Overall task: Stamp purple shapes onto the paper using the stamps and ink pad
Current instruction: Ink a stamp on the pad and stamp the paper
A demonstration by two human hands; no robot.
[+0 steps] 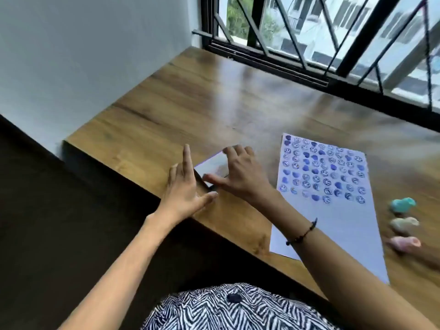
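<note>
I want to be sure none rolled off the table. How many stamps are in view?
3, in a line right of the paper: teal stamp farthest, beige stamp in the middle, pink stamp nearest. Others may lie outside the frame.

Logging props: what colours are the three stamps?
Teal, beige and pink, in the head view.

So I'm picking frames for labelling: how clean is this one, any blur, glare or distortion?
Head view: the three stamps at right are smeared by blur, and the right hand and left hand are soft. Window daylight puts a pale glare on the table. The wide lens bends the window bars. Prints on the paper remain readable.
</note>
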